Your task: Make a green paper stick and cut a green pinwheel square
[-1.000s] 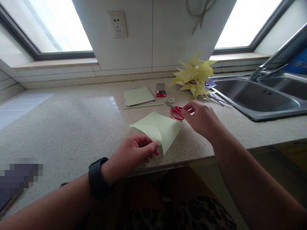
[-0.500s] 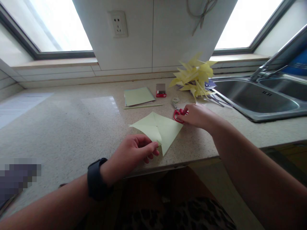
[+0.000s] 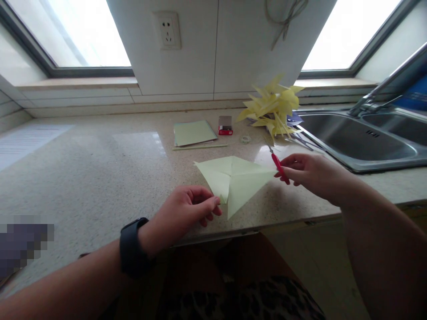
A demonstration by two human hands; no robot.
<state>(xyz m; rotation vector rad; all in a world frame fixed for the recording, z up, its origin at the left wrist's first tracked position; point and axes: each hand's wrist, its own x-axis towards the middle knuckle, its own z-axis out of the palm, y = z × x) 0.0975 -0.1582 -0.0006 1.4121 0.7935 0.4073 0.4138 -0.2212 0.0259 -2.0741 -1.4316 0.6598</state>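
A pale yellow-green paper sheet [image 3: 247, 184], creased and cut in from its corners, lies near the counter's front edge. My left hand [image 3: 190, 206], with a dark watch on its wrist, pinches the sheet's near left corner between thumb and finger. To the right of the paper, my right hand [image 3: 305, 175] is closed on red-handled scissors [image 3: 279, 166]. Their blades point up and away from me, and the handles are seen edge-on beside the paper's right corner. Part of the scissors' handle is hidden by my fingers.
Behind the paper lie a stack of coloured sheets [image 3: 195, 133], a thin stick [image 3: 200, 147], a small red-and-grey box [image 3: 225, 126] and a clear tape roll [image 3: 245, 139]. Yellow paper pinwheels [image 3: 273, 106] are heaped beside the steel sink [image 3: 356, 133]. A printed page [image 3: 30, 140] lies far left.
My right hand has picked up the scissors and moved them right, turning them on edge. The paper has shifted right and its corners have lifted somewhat. My left hand keeps its pinch.
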